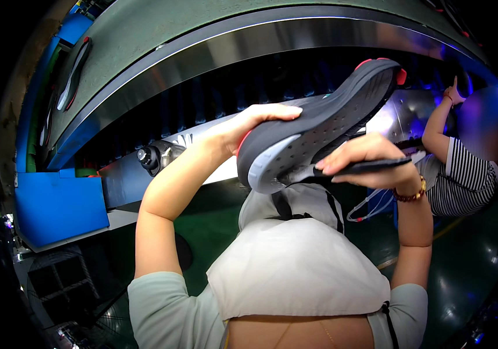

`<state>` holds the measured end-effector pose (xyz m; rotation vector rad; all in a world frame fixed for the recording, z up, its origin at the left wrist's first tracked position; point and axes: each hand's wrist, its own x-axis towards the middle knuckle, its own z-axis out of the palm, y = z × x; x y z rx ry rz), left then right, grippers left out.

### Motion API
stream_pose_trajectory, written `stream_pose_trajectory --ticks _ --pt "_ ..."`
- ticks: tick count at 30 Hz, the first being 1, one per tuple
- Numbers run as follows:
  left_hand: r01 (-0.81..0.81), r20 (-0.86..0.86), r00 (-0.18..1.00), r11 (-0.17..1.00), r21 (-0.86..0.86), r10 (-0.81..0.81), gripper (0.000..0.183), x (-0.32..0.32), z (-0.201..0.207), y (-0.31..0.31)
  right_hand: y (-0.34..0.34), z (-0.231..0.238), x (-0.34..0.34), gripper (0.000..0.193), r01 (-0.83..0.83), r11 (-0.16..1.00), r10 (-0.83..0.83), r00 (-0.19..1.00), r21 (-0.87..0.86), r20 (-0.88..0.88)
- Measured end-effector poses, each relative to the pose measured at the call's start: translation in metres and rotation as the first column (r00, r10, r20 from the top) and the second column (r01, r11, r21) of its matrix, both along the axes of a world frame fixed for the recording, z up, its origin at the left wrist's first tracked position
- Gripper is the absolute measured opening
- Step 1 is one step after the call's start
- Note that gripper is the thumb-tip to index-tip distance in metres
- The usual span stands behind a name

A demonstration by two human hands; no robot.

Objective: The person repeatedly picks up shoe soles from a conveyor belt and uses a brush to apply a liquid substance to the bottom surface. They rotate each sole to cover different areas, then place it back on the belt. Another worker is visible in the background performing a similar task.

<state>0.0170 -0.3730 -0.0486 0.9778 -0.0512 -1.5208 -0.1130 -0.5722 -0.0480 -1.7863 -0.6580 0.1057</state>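
Observation:
A black shoe sole (324, 125) with red edges and a pale grey patch at its near end is held up in front of me, tilted, its far end up to the right. My left hand (255, 125) grips its near end from the left; the fingers behind it are hidden. In my right hand (371, 156) is a brush (374, 167) with a dark handle, fingers closed round it. Its pale bristle end touches or nearly touches the grey patch, which looks wet there.
Beyond the sole curves a green conveyor belt (144, 35) with a metal rim (214, 53); another sole (74, 75) lies on its left. A dark-capped bottle (159, 156) stands on the metal ledge. There is a blue box (60, 206) at left and a co-worker in a striped top (464, 180) at right.

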Motion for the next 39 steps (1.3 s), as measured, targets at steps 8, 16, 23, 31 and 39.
stream_pose_trajectory --ticks 8,16,23,31,39 --pt "-0.009 -0.048 0.999 1.000 -0.021 0.008 0.043 0.012 -0.005 0.005 -0.011 -0.001 -0.002 0.018 0.109 0.993 -0.110 0.994 -0.044 -0.009" --pt "-0.065 -0.074 0.995 0.993 0.103 0.072 0.039 0.020 0.001 0.011 -0.021 -0.002 -0.002 0.016 0.207 0.972 -0.198 0.976 -0.107 0.087" --pt "-0.139 -0.094 0.983 0.975 0.173 0.157 0.025 0.024 -0.010 0.024 -0.024 0.007 -0.001 0.016 0.110 0.985 -0.091 0.986 -0.131 0.142" --pt "-0.151 -0.093 0.982 0.980 0.126 0.163 0.029 0.034 -0.025 0.049 -0.037 0.001 -0.007 0.020 0.137 0.988 -0.132 0.989 -0.076 0.065" --pt "-0.231 -0.038 0.969 0.949 0.216 0.245 0.031 0.032 -0.021 0.056 -0.050 -0.001 -0.012 0.016 0.093 0.992 -0.092 0.996 -0.085 0.007"
